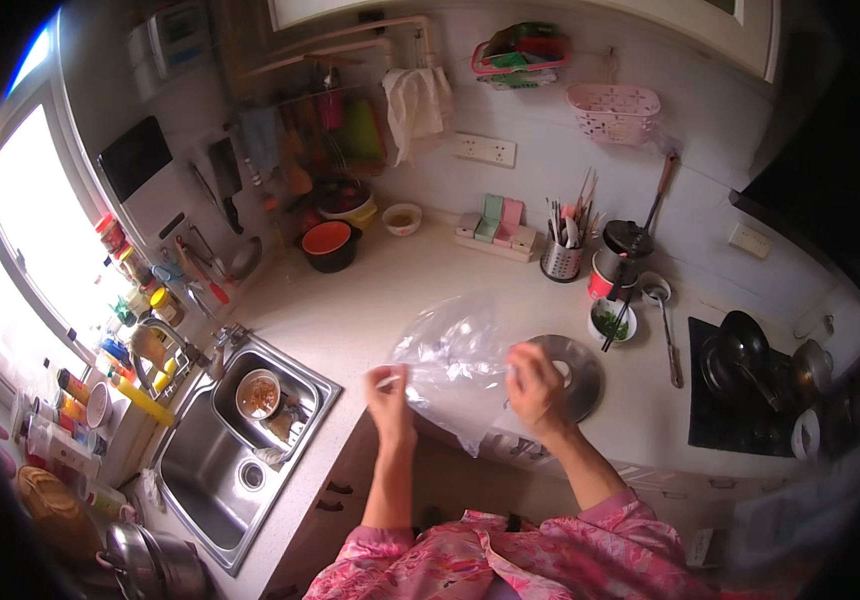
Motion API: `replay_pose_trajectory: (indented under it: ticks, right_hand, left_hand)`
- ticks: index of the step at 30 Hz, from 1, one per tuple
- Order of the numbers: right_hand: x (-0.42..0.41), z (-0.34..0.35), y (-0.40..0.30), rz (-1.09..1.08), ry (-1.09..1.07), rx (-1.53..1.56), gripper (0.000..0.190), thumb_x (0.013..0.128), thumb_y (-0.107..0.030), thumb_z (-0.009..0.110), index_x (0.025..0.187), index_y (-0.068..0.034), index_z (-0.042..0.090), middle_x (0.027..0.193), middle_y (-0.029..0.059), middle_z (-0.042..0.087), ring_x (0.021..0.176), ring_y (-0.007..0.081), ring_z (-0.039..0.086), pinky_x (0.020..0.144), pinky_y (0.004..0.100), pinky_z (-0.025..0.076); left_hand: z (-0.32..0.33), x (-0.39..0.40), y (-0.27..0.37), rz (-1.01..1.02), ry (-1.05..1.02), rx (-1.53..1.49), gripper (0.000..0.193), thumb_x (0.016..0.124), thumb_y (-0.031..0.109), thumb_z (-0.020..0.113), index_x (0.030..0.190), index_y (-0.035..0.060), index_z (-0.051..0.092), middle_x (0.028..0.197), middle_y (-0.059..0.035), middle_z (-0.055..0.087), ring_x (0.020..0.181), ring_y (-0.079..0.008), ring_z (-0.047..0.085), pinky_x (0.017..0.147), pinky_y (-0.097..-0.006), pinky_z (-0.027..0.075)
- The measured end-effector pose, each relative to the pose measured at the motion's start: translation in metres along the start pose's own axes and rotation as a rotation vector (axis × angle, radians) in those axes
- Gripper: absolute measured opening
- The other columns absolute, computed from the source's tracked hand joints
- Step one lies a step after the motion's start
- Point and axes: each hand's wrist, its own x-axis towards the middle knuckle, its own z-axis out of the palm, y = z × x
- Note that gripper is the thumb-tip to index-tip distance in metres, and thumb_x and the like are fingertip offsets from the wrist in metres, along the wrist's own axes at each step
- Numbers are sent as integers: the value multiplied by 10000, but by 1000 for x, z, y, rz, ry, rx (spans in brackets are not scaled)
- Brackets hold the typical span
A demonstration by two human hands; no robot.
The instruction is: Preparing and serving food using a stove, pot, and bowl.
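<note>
A clear plastic bag [448, 360] is stretched between my two hands above the counter's front edge. My left hand [391, 401] pinches its left side. On the other side, my right hand [536, 384] grips the bag with curled fingers. Behind my right hand lies a round metal lid [586, 379] with a pale knob, partly covered by the hand. Beyond it stands a white bowl [601, 330] of chopped greens, with dark chopsticks [617, 324] across it.
At left is a double steel sink [208, 469] holding a bowl of brownish contents [258, 394]. A dark hob [700, 420] with pans lies right. Along the wall stand a black pot with an orange inside [328, 241], a spice box [496, 234] and a utensil holder [562, 262].
</note>
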Motion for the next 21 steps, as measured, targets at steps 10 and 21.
replay_pose_trajectory:
  ticks: [10,21]
  right_hand:
    - [-23,8,-46,4,-102,283,277,760,11,584,1034,21,547,1079,184,551,834,287,596,702,340,515]
    - [-34,14,-8,927,-183,858,189,863,-148,596,934,28,594,773,38,605,654,103,564,615,232,471]
  left_hand:
    - [19,-54,44,-273,-325,-298,146,880,125,603,928,-11,625,812,-23,627,736,-66,565,652,-185,436]
    - [32,-67,39,-309,-415,-414,131,896,105,585,951,-2,639,891,-43,648,820,-107,585,758,-237,450]
